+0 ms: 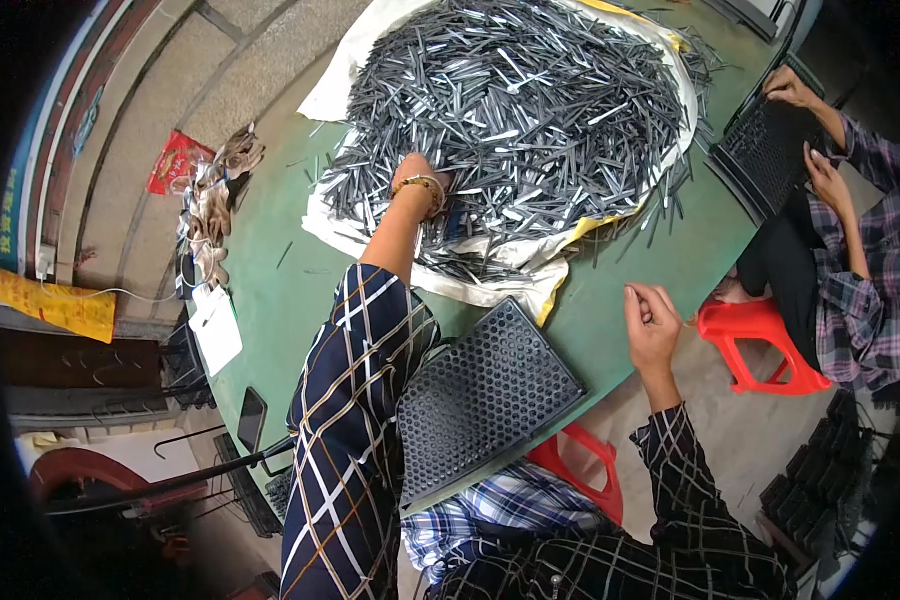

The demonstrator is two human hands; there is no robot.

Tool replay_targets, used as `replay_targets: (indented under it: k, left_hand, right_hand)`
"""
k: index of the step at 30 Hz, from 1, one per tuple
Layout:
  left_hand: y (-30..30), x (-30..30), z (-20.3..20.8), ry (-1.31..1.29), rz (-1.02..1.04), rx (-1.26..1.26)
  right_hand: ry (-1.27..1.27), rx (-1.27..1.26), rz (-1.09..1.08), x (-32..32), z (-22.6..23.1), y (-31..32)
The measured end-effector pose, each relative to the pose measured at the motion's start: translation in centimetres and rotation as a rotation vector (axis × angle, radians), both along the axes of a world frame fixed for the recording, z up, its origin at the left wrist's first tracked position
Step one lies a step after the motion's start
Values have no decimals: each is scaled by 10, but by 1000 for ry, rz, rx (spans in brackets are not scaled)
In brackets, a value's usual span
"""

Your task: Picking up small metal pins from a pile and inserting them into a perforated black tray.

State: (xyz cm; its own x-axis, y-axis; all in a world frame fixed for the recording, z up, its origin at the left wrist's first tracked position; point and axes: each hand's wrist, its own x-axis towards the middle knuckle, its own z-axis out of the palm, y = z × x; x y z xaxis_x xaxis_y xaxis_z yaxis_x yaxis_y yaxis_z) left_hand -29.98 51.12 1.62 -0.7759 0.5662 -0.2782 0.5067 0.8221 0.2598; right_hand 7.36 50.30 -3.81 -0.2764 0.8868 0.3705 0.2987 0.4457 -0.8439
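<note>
Take the middle of the view as the clock's hub. At nine to ten o'clock, gloves point(210, 215) and a white sheet point(216, 335) sit along the rim of the green table point(265, 310), and a dark phone point(252, 418) lies at eight; they seem parked there to stay clear of the working side. From eleven to one, a heap of thin dark strips point(525, 110) spreads on an opened white sack point(340, 75), probably laid flat so that the loose pieces stay gathered within reach. The left hand point(416, 168) dips into the heap's near left part, at half past eleven. At five o'clock, a black panel point(490, 390) covered in round cells slants across the near table edge, its far corner beside the sack, presumably kept close to the body for easy access. The right hand point(654, 328), at three, is raised apart from the panel, fingers curled in toward the thumb. At two, a co-worker's hands point(830, 185) are on a similar dark panel point(770, 155), tilted against the table's edge, perhaps to brace it.

As for what is concealed: the left hand's fingers are buried, so I cannot tell how far open they are or whether they grip strips. The left sleeve point(355, 390) cuts off the near panel's left side, and what supports its lower edge is unclear. Whether the right hand is fully closed, or pinches something small, cannot be made out. The co-worker point(875, 300) is cropped by the dark lens rim.
</note>
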Motion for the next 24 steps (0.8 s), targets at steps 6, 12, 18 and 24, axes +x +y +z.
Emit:
replay_targets:
  k: [6,12,18,24]
  left_hand:
    - [-26,-26,10,-314,253,318]
    - [-37,-38,-9,-1244,535,1066]
    - [-26,-19,-11,-1581,748,1471]
    - [-37,-30,-7,-1678,560,1457]
  right_hand:
    - [12,-6,5,0,0,0]
    - [14,-55,11,1,4,-2]
    - [0,-50,9,3,6,-1]
    - [20,-31,22,-3,4,-3]
